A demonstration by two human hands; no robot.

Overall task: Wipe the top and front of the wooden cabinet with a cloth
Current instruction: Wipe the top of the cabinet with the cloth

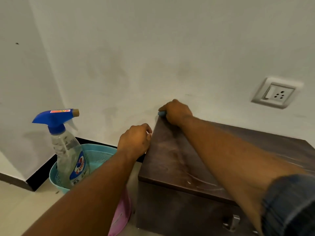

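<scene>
Down left on the floor, against the wall: a teal perforated basket [100, 155], holding a clear spray bottle [68, 150] upright, blue trigger head on top, blue-and-red label low on its side, liquid level hard to read. Just beside the basket, partly hidden behind the left forearm, a pink plastic item [120, 213] — shape not clear.

To the right, the wooden cabinet [170, 160], pushed against the wall: dark brown top, faintly streaked with pale smears near the front edge, darker front face below with a metal latch [232, 222] low down.

At the top's far left corner, right hand [176, 112] closed over a blue cloth [161, 113] — only a small bunched bit showing under the fingers, pressed to the corner where top meets wall. Left hand [135, 142] curled against the cabinet's left edge, fingers bent onto it; gripping or merely resting there, cannot tell. On the wall further right, a white socket plate [277, 93].
</scene>
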